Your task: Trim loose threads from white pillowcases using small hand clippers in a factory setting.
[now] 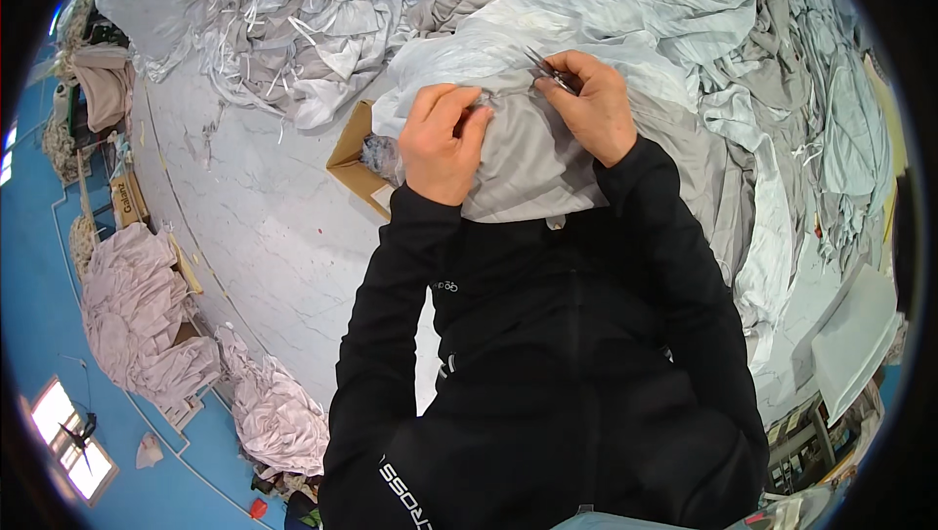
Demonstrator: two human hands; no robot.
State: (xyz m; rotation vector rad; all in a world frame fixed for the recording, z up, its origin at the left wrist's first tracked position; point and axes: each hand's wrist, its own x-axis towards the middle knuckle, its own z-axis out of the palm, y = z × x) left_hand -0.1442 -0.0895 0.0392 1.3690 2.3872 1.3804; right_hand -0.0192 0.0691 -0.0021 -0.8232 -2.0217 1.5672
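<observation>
We see the smooth, light grey woven cloth lying between our two hands and draping toward the body, its gathered upper edge pinched between the thumb and curled fingers of our left hand. Our right hand is closed around the small, dark metal snips, whose long axis slants forward and leftward, the tips just beyond that gathered edge, though we cannot tell whether they touch the cloth.
</observation>
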